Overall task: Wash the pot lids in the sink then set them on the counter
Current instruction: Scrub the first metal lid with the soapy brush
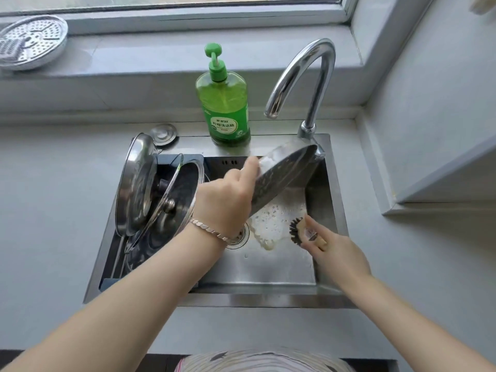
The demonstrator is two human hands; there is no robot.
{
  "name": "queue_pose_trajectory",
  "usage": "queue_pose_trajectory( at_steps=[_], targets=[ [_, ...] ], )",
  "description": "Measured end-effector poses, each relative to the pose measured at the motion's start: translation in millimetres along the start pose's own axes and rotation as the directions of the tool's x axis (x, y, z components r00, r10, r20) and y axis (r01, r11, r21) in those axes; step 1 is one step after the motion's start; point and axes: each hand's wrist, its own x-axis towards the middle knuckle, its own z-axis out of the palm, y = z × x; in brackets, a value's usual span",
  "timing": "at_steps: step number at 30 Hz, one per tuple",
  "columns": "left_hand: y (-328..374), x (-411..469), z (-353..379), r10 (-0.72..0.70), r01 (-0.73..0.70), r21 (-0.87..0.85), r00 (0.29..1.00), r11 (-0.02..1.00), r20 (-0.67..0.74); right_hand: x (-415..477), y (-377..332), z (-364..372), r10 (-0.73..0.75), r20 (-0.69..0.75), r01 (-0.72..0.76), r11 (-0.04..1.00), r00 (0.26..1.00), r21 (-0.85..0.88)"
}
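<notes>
My left hand (226, 200) grips a soapy pot lid (284, 175) by its edge and holds it tilted over the steel sink (330, 210), near the tap's base. White foam lies on the sink floor under it. Lower right of that lid, my right hand (332, 253) holds a dish brush (298, 228) with dark bristles and a wooden handle, apart from the lid. Two more lids lean on edge at the sink's left: a steel lid (137, 186) and a glass lid (171, 202) with a knob.
A green dish soap bottle (224, 103) stands behind the sink, beside the curved chrome tap (308, 76). A small round steel cap (163, 134) lies at the sink's back left. A perforated steamer plate (29, 41) rests on the window sill. Grey counter (53, 183) flanks the sink.
</notes>
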Motion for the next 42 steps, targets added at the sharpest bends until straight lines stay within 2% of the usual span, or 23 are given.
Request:
queue_pose_trajectory(
  at_steps=[2, 4, 5, 7, 9, 10, 11, 12, 14, 16, 18, 20, 22, 25, 27, 30, 34, 35, 39, 42],
  targets=[
    [0.6, 0.3, 2.7, 0.104, -0.105, 0.078, 0.994, 0.991, 0.021, -0.5, 5.0, 5.4, 0.02, 0.013, -0.019, 0.999, 1.0, -0.032],
    [-1.4, -2.8, 6.8, 0.063, -0.072, 0.089, 0.994, 0.993, 0.094, -2.6, 4.1, 8.4, 0.018, 0.008, -0.018, 0.998, 1.0, -0.062],
    [-3.0, -4.3, 7.3, -0.022, 0.014, 0.067, 0.992, 0.998, 0.121, -4.4, 1.0, 7.0, 0.025, 0.001, -0.025, 0.999, 1.0, -0.035],
    [-11.8, -5.4, 11.1, -0.28, 0.305, -0.094, 0.936, 0.948, 0.213, -8.3, -5.6, 5.0, 0.027, 0.01, -0.028, 0.99, 1.0, 0.139],
    [-19.0, -7.0, 10.5, -0.511, 0.577, -0.189, 0.804, 0.795, 0.304, -14.5, -20.9, 4.9, -0.035, 0.038, 0.021, 0.945, 0.999, 0.326],
    [-19.4, -10.3, 10.1, -0.57, 0.65, -0.223, 0.752, 0.727, 0.332, -18.4, -31.2, 7.7, -0.094, 0.07, 0.062, 0.927, 0.993, 0.37],
    [-19.2, -14.3, 9.8, -0.597, 0.68, -0.249, 0.728, 0.69, 0.335, -22.3, -40.5, 12.6, -0.154, 0.115, 0.1, 0.92, 0.981, 0.379],
    [-18.5, -17.1, 9.9, -0.604, 0.681, -0.271, 0.73, 0.68, 0.32, -25.0, -47.2, 18.2, -0.194, 0.163, 0.125, 0.925, 0.967, 0.36],
    [-19.8, -20.0, 9.6, -0.607, 0.683, -0.303, 0.73, 0.664, 0.315, -20.0, -44.9, 23.6, -0.186, 0.219, 0.126, 0.957, 0.958, 0.262],
    [-25.5, -22.5, 8.3, -0.616, 0.707, -0.323, 0.707, 0.629, 0.348, -1.6, -26.3, 16.6, -0.09, 0.175, 0.062, 0.985, 0.98, 0.161],
    [-27.2, -28.4, 7.6, -0.607, 0.716, -0.36, 0.698, 0.598, 0.38, 18.5, -9.9, 1.2, 0.018, 0.087, -0.032, 0.987, 0.996, 0.155],
    [-23.9, -36.4, 8.4, -0.617, 0.728, -0.375, 0.685, 0.573, 0.387, 27.1, -8.5, -5.2, 0.053, 0.033, -0.058, 0.985, 0.998, 0.163],
    [-22.0, -40.5, 7.8, -0.651, 0.745, -0.389, 0.665, 0.542, 0.365, 14.6, -18.9, 0.8, 0.013, 0.096, -0.028, 0.988, 0.995, 0.152],
    [-26.4, -39.3, 4.2, -0.677, 0.737, -0.408, 0.667, 0.539, 0.31, -18.8, -30.1, 16.3, -0.089, 0.279, 0.047, 0.987, 0.956, 0.153],
    [-26.2, -37.2, 3.4, -0.669, 0.723, -0.426, 0.68, 0.543, 0.301, -8.4, -25.2, 10.8, -0.072, 0.23, 0.046, 0.992, 0.97, 0.117],
    [-22.6, -31.2, 5.5, -0.687, 0.725, -0.447, 0.67, 0.525, 0.28, 13.7, -22.8, 2.1, 0.041, 0.064, -0.054, 0.974, 0.997, 0.221],
    [-24.3, -23.4, 5.8, -0.706, 0.725, -0.465, 0.66, 0.508, 0.257, -13.8, -45.7, 14.0, -0.14, 0.215, 0.075, 0.956, 0.967, 0.283],
    [-25.8, -22.8, 5.5, -0.71, 0.724, -0.47, 0.658, 0.505, 0.252, -12.2, -43.8, 11.3, -0.14, 0.22, 0.077, 0.959, 0.966, 0.271],
    [-20.9, -21.8, 7.4, -0.719, 0.729, -0.475, 0.649, 0.493, 0.248, 16.5, -26.3, -2.8, 0.016, 0.065, -0.029, 0.977, 0.998, 0.209],
    [-19.0, -20.8, 8.9, -0.717, 0.73, -0.469, 0.65, 0.497, 0.253, -9.1, -43.8, 13.4, -0.123, 0.188, 0.068, 0.959, 0.974, 0.275]
  ],
)
